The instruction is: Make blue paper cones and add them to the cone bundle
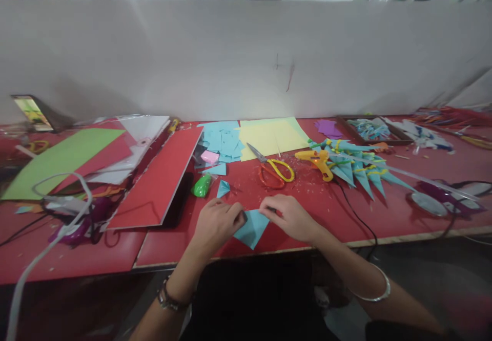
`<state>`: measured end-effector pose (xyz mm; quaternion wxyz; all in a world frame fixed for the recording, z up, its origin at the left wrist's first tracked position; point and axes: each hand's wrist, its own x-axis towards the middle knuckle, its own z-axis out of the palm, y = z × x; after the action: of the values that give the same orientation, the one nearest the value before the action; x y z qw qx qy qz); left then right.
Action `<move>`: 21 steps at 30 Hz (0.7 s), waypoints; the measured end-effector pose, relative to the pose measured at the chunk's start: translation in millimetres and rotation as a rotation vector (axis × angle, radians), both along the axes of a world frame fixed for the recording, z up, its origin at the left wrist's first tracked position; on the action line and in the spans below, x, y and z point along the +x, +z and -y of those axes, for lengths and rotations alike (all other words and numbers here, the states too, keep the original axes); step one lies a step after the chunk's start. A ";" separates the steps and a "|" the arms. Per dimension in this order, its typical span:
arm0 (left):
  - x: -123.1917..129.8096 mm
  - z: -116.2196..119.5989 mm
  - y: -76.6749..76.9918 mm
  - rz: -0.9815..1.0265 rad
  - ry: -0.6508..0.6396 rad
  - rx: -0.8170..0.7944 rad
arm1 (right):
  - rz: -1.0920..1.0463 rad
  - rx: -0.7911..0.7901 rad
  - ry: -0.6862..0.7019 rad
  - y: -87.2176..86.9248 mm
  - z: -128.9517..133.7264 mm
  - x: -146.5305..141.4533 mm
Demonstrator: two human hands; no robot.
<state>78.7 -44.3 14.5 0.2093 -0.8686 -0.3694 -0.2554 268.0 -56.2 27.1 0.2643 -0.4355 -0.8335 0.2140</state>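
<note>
A blue paper square [251, 228] lies at the table's front edge, one corner pointing toward me. My left hand [219, 224] is closed on its left corner, fingers curled together. At the paper's upper right corner, my right hand [290, 217] pinches it between thumb and fingers. A small folded blue piece [223, 188] rests just beyond my left hand, near a green object [202, 185]. Scissors [274, 169] with one yellow and one red handle lie open beyond both hands.
A yellow glue gun [315, 162] and folded blue cones [357, 169] lie to the right. Behind are blue paper pieces [223, 141] and pale yellow sheets [269, 136]. A red board [157, 182] leans at left. A white cable [28, 269] crosses the far left.
</note>
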 end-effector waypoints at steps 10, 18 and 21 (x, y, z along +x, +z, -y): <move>-37.1 -5.2 -6.8 0.400 0.227 -0.789 | -0.545 -0.273 -0.304 -4.0 -1.8 29.2; 0.3 3.7 -12.2 0.985 -0.270 -1.394 | -0.917 -0.690 -0.238 -41.1 5.9 -15.4; 2.9 4.8 -14.0 1.006 -0.282 -1.462 | -0.970 -0.749 -0.196 -44.7 9.4 -22.4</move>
<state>81.6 -49.1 0.5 -0.6159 -0.6075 -0.3778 -0.3300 245.6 -65.6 -17.6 0.4607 -0.4262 -0.4429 0.6403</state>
